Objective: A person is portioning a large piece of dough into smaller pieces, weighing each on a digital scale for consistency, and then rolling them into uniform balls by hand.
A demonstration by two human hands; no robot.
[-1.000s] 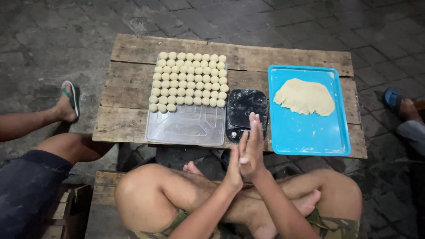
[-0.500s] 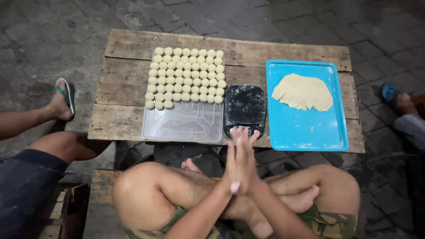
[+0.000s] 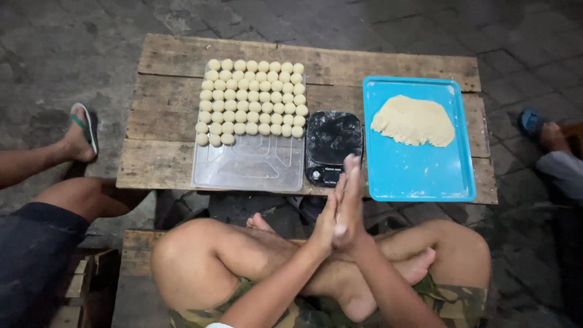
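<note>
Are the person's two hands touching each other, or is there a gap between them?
Touching. The head view shows the left hand and right hand pressed palm to palm in front of the black scale, with no gap visible between them.

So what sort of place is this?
Probably an outdoor, makeshift food-making spot: a rough wooden table on stone paving, rows of dough balls, a kitchen scale, people seated low.

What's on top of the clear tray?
Rows of small dough balls fill the far part of the clear tray; its near part is bare. The table beneath shows only faintly.
</note>
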